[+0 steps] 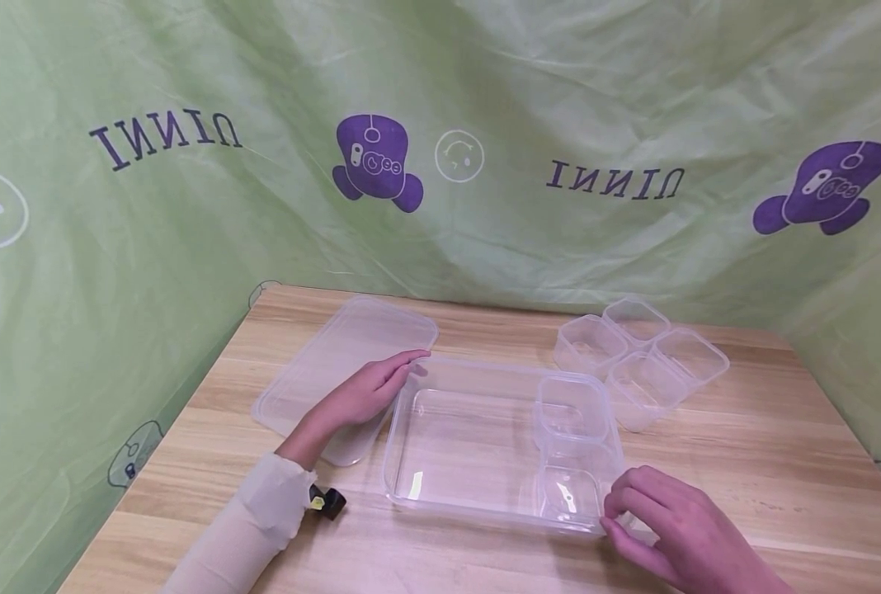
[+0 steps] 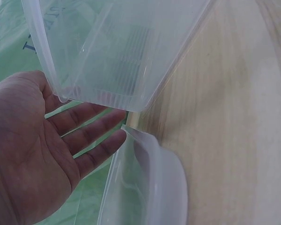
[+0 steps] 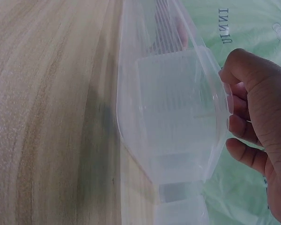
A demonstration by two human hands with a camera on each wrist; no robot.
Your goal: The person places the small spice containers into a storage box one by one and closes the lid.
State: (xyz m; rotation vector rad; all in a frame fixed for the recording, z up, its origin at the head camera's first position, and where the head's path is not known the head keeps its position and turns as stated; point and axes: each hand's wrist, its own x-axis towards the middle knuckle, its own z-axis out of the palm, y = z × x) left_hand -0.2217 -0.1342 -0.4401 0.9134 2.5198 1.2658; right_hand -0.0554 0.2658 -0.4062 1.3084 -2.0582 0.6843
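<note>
A large clear plastic container point(image 1: 478, 511) stands on the table between my hands. Two small clear boxes, the far one point(image 1: 572, 408) and the near one point(image 1: 570, 495), sit inside it at its right end. My left hand point(image 1: 362, 394) touches the container's far left corner, and its fingers point(image 2: 91, 152) are extended loosely by the wall in the left wrist view. At the near right corner my right hand point(image 1: 671, 520) pinches the rim with curled fingers. The right wrist view shows the thumb and fingertips at that rim point(image 3: 215, 89).
A flat translucent lid point(image 1: 314, 363) lies left of the container, partly under the left forearm. Several small clear boxes point(image 1: 641, 367) stand grouped at the back right of the wooden table point(image 1: 767, 445). A black item point(image 1: 331, 503) shows by the left sleeve. Green printed cloth point(image 1: 485, 247) hangs behind.
</note>
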